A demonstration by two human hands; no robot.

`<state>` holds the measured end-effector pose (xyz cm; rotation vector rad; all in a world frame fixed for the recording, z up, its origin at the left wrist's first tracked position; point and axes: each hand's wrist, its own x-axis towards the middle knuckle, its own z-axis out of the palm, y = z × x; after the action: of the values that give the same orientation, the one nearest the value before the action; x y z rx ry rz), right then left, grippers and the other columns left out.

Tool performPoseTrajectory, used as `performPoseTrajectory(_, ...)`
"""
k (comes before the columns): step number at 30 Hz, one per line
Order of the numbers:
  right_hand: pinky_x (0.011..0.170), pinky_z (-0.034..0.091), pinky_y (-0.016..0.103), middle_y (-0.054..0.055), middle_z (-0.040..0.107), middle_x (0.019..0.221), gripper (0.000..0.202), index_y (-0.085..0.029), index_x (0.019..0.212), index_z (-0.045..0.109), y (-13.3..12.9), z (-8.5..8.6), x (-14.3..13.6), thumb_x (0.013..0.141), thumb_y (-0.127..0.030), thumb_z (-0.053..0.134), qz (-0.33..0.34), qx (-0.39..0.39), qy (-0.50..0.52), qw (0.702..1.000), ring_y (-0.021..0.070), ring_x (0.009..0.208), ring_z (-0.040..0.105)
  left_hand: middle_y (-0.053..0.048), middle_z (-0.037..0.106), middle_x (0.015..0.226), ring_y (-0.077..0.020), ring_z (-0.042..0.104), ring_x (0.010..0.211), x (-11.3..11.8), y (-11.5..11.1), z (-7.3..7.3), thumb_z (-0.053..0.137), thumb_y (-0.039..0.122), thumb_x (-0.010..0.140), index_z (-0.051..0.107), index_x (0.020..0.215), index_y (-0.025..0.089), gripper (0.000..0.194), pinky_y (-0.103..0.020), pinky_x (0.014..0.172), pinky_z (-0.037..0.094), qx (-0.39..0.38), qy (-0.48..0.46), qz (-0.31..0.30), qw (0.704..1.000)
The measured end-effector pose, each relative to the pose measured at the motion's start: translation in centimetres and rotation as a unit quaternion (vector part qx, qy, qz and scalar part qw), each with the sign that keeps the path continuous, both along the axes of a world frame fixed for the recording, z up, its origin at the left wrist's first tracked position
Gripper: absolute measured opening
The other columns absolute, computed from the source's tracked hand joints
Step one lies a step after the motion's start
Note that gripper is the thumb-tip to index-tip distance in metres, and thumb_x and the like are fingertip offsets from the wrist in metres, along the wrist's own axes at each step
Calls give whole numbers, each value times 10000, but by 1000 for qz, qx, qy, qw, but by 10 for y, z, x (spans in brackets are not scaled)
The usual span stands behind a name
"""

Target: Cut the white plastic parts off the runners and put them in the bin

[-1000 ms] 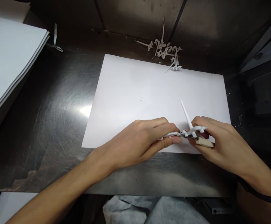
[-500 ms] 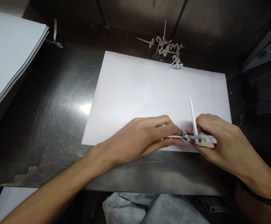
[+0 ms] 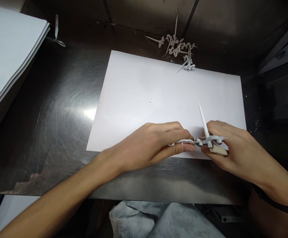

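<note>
The white spiked piece (image 3: 204,123) sits at the tool's tip, over the near edge of the paper sheet (image 3: 139,79); its spike leans further left than half a second ago, which suggests some give where it meets the white strip (image 3: 183,141). Your left hand (image 3: 156,140) pinches that strip, fingers nearly closed; your right hand (image 3: 238,145) curls around the cream-handled tool (image 3: 219,151). Both wrists angle inward, your hands nearly meeting. Similar white pieces (image 3: 176,49) lie beyond.

Sheet (image 3: 139,82) on the table (image 3: 59,99), heap of pieces (image 3: 175,51) behind, paper stack (image 3: 12,49) away left, left hand (image 3: 158,142) and right hand (image 3: 235,148) over its near edge!
</note>
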<state>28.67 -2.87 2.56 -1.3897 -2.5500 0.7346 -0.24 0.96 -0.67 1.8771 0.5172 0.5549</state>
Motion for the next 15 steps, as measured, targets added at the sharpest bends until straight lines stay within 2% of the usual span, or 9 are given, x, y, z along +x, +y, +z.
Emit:
performPoseTrajectory(6,664,347,366,-7,489,843,253,-260,931,412,0,3,1,1023,-111,594,-6,-17,4,1000,228,721,493,-49,728,1102,-167,673,950,-2,-1,2,523,393,1229,731,1237,189,291,-274,844,476,13,12,3,1000)
performPoseTrajectory(10,622,343,350,-20,490,793,239,-257,910,428,-2,-1,4,1016,-125,596,-10,-21,2,1000,207,653,474,-38,740,1086,-165,684,949,-2,-1,4,530,405,1227,751,1219,212,294,-272,832,482,-8,15,9,1000)
performPoseTrajectory(15,618,383,341,-4,613,833,169,-249,938,492,-5,-5,7,1042,-178,606,-8,-13,-17,1000,201,648,544,-23,728,1020,-152,658,866,0,-2,3,550,421,1217,729,1119,199,302,-263,784,469,-42,5,16,999)
